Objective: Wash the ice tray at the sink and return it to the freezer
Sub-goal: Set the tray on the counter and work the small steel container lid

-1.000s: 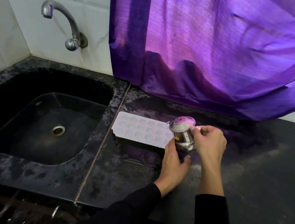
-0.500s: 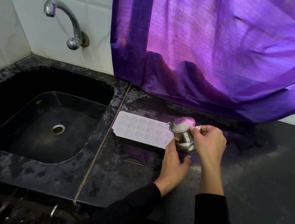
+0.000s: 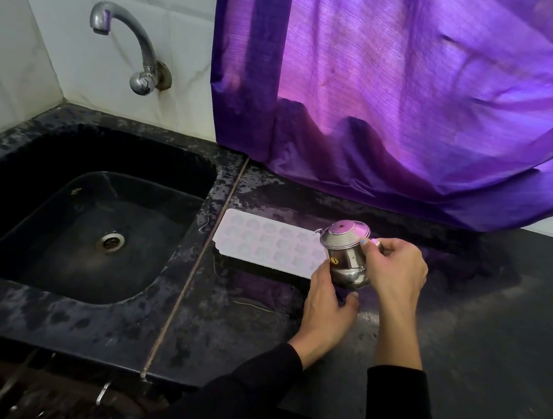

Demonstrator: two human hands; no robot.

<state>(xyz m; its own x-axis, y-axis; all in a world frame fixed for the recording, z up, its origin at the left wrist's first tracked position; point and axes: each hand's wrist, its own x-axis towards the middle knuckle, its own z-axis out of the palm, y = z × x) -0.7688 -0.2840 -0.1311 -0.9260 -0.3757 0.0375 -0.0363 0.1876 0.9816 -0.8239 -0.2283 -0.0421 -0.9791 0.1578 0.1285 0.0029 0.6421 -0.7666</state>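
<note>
While the ice tray waits on the counter, we hold a small steel pot over its right end.

Largest first: the purple curtain (image 3: 418, 98) hangs over the far right of the black counter (image 3: 479, 318), and the sink (image 3: 62, 291) sits at the left under the tap (image 3: 129, 41), which shows no running water. Between them, just right of the sink's edge, the white ice tray (image 3: 264, 242) lies flat with its cups facing up, likely set there so both hands are free for the pot. Our right hand (image 3: 395, 271) has its fingers curled around the steel pot (image 3: 345, 255), tilting it towards the tray. Our left hand (image 3: 326, 301) steadies it from the near side, thumb and fingers spread against its lower body; we judge this is a pour or a lid check, with washing not yet begun.
</note>
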